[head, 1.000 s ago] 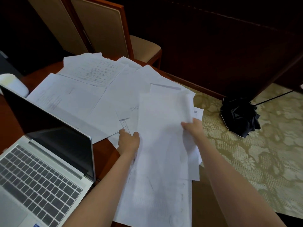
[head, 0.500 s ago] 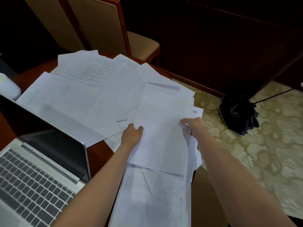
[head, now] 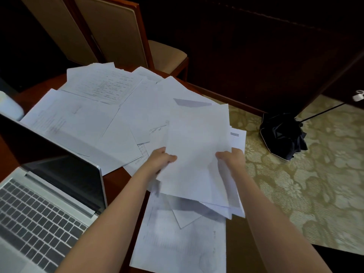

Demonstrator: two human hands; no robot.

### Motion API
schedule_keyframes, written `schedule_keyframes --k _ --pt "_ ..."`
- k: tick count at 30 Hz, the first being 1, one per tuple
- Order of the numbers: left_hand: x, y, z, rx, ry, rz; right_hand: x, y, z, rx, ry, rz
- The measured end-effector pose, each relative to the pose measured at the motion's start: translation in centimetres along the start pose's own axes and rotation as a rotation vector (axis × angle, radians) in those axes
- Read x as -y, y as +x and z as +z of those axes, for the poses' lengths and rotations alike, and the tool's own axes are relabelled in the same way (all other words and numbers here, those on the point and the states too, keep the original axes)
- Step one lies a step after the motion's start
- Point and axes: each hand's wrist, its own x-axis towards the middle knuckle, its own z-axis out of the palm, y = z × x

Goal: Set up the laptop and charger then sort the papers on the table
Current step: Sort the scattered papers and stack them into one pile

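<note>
Patterned beige carpet (head: pixel 319 190) fills the right side. Dark wooden table (head: pixel 37 93) on the left, its right edge running just under the hands.

Loose papers (head: pixel 82 123) fan across the far half of the table, overlapping; the uppermost far sheet carries printed lines.

Laptop (head: pixel 45 203) open at near left, screen dark, lid edge covering part of the nearest loose sheet.

Two upholstered chairs (head: pixel 110 32) stand behind the table's far edge.

Held stack (head: pixel 197 150) of white sheets is raised above the table's right corner and hides the papers beneath it. One large sheet (head: pixel 183 239) lies flat below, between the forearms.

Folded black umbrella (head: pixel 283 136) on the carpet, well apart from the table.

Left hand (head: pixel 159 160) grips the stack's left edge, right hand (head: pixel 230 158) its right edge; thumbs on top, hands apart.

White rounded object (head: pixel 9 107) at the far left, partly behind the laptop lid; cannot tell what it is.
</note>
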Motion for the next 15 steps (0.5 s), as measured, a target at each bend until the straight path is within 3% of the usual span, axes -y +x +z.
schedule_keyframes --k 6,13,15 --pt "1.5 -1.1 2.3 0.076 0.201 -0.035 -2.0 1.1 -2.6 -0.076 -0.09 0.083" --pt "2.7 -0.9 1.5 -0.278 0.324 -0.066 -3.4 1.2 -3.1 0.019 0.013 0.133" --pt "2.8 -1.0 1.5 -0.332 0.235 -0.065 -3.5 1.3 -3.3 -0.001 0.004 0.15"
